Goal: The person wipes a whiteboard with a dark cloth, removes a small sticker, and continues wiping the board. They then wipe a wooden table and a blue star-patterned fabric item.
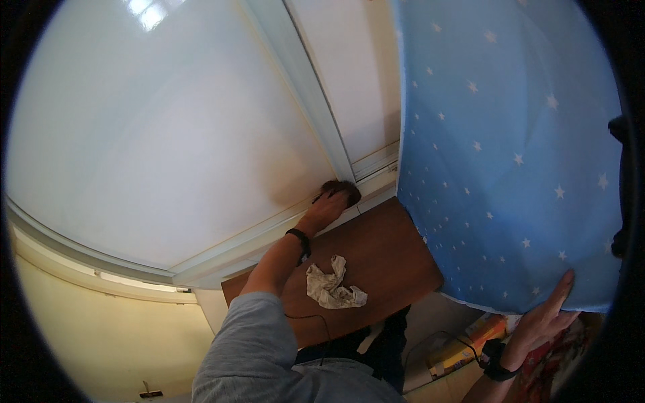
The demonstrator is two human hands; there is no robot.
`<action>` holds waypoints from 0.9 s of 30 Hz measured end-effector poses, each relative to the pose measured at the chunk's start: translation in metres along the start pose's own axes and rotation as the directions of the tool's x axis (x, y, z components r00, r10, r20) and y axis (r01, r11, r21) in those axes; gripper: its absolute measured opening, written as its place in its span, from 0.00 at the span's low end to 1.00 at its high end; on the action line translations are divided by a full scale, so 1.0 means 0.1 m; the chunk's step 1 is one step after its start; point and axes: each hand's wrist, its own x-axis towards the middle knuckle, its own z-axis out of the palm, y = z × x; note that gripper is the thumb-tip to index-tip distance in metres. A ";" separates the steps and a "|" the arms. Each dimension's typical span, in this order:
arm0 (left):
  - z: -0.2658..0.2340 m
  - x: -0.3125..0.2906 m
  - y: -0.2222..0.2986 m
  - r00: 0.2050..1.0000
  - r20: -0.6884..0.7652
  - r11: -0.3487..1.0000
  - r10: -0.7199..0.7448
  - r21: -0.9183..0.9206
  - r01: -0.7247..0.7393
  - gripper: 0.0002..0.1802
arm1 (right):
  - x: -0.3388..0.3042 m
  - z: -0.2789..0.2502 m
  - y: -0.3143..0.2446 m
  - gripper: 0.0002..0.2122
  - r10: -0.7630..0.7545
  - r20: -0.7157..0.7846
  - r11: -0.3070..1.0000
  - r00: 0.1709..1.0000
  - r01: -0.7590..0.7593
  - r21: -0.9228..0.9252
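My left hand [328, 209] is closed on a dark brown brush with bristles [349, 193]. It presses the brush to the lower frame of a white sliding door panel [168, 148], by the foot of the upright strip. A light blue curtain with white stars [497, 148] hangs at the right. At its bottom hem is my right hand [543, 324], one digit stretched over the front of the cloth, the others partly hidden at the edge. A crumpled whitish rag [332, 285] lies on a brown wooden board [383, 245], just below my left forearm.
Under the curtain hem sit a yellow-orange box [467, 346] and some red patterned cloth [554, 356]. A thin dark cable [328, 336] runs near my body. A pale yellow surface [114, 336] with a small dark fitting [150, 392] fills the lower left.
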 end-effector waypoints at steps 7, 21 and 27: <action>-0.16 -0.75 0.04 0.984 0.024 0.985 -0.175 0.013 0.175 0.23 | 0.11 0.11 -0.28 0.17 -0.079 0.001 0.996 0.997 0.079 -0.036; -0.47 -2.80 0.09 0.493 0.174 0.520 -0.853 0.202 0.830 0.20 | 0.53 -0.11 0.48 0.20 -0.229 0.104 0.952 0.968 0.245 -0.183; -0.26 -2.86 0.15 0.261 0.005 0.261 -0.965 -0.005 0.965 0.21 | 0.61 -0.17 0.76 0.21 -0.331 0.171 0.830 0.928 0.373 -0.415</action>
